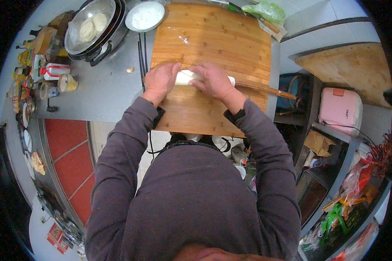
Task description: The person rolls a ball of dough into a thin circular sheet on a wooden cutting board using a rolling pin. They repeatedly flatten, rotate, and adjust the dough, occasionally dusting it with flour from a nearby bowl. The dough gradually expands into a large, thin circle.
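Observation:
A sheet of white dough is wrapped around a long wooden rolling pin, which lies crosswise over a wooden board. My left hand curls over the left end of the dough and the pin. On the right half of the roll rests my right hand, its thumb and fingers bent around the dough. The pin's bare right end sticks out past the board's right edge. My palms hide the undersides of the roll. A dusting of flour marks the board beyond my hands.
Left of the board are a bowl of white flour, dark chopsticks, a garlic clove, and a metal bowl holding dough pieces. Jars and bottles line the far left. A knife handle lies at the back right corner.

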Tool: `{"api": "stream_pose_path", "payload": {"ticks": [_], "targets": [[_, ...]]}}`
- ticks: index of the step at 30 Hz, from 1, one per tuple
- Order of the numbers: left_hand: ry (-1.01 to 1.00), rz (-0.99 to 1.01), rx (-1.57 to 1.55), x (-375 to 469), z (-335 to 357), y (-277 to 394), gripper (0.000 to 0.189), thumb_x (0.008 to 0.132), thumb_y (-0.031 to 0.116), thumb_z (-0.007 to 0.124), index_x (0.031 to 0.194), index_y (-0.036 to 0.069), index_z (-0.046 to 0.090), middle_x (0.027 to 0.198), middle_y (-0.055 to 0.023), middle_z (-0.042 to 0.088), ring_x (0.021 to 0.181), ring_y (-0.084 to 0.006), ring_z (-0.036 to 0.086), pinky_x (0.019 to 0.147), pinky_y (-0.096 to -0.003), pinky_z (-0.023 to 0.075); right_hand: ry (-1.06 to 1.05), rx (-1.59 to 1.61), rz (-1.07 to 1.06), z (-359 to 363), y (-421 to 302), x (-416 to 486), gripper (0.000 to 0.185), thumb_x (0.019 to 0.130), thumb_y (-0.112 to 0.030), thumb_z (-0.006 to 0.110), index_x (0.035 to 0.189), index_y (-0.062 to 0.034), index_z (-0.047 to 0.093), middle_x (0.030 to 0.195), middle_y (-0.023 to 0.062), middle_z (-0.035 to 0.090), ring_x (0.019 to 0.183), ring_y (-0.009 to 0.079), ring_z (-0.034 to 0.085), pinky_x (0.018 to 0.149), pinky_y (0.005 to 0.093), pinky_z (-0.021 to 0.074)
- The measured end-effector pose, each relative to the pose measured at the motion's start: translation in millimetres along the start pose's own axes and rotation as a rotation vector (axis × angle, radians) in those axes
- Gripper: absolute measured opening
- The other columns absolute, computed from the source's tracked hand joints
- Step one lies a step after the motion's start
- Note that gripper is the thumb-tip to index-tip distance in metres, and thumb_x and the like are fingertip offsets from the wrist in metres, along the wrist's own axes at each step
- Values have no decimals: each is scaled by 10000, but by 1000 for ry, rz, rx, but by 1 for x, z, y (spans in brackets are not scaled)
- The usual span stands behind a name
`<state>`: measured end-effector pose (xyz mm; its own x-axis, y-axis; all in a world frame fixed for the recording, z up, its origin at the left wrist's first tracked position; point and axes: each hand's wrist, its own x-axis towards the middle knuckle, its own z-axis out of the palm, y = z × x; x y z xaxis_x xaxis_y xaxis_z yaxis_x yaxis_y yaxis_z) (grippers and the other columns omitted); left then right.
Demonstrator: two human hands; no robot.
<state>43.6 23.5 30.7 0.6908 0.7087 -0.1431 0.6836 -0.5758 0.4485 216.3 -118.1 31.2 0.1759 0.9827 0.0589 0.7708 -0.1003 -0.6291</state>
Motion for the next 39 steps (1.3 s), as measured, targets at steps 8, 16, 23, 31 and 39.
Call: {"api": "stream_pose_path", "payload": {"ticks": [8, 16, 23, 31, 39], "targets": [[31, 60, 8, -3, -1, -2, 451, 1103, 508, 496, 1117, 182, 808, 978, -163, 782, 941, -416, 737, 821, -531, 572, -69, -91, 187, 7, 3, 21, 292, 1030, -344, 666, 1089, -82, 781, 1004, 203, 757, 925, 419, 716, 822, 491, 563], [65, 97, -18, -5, 2, -4, 454, 1104, 495, 496, 1067, 156, 796, 963, -166, 777, 927, -416, 739, 811, -538, 574, -54, 21, 383, -3, 6, 42, 329, 1012, -354, 674, 1080, -51, 783, 1001, 233, 756, 915, 440, 711, 818, 508, 564], [-22, 61, -1, -3, -2, -5, 463, 1106, 506, 473, 1106, 160, 781, 1033, -163, 775, 963, -421, 735, 814, -548, 573, 150, -82, 73, -11, -6, -14, 362, 903, -276, 809, 1190, -66, 740, 1073, 184, 736, 966, 420, 692, 852, 491, 564], [26, 103, -40, -5, 2, -8, 470, 1109, 504, 462, 1106, 158, 780, 1057, -164, 774, 980, -429, 731, 833, -547, 575, 267, -358, -143, 3, -6, -22, 277, 977, -175, 685, 1238, -81, 700, 1095, 172, 733, 990, 389, 701, 859, 475, 577], [34, 123, -26, 0, 7, -13, 476, 1109, 494, 456, 1052, 147, 775, 1023, -170, 769, 963, -432, 728, 825, -560, 570, 95, -326, 110, -6, -5, -20, 299, 1021, -205, 642, 1292, -83, 672, 1085, 182, 734, 985, 396, 704, 854, 473, 574]]}}
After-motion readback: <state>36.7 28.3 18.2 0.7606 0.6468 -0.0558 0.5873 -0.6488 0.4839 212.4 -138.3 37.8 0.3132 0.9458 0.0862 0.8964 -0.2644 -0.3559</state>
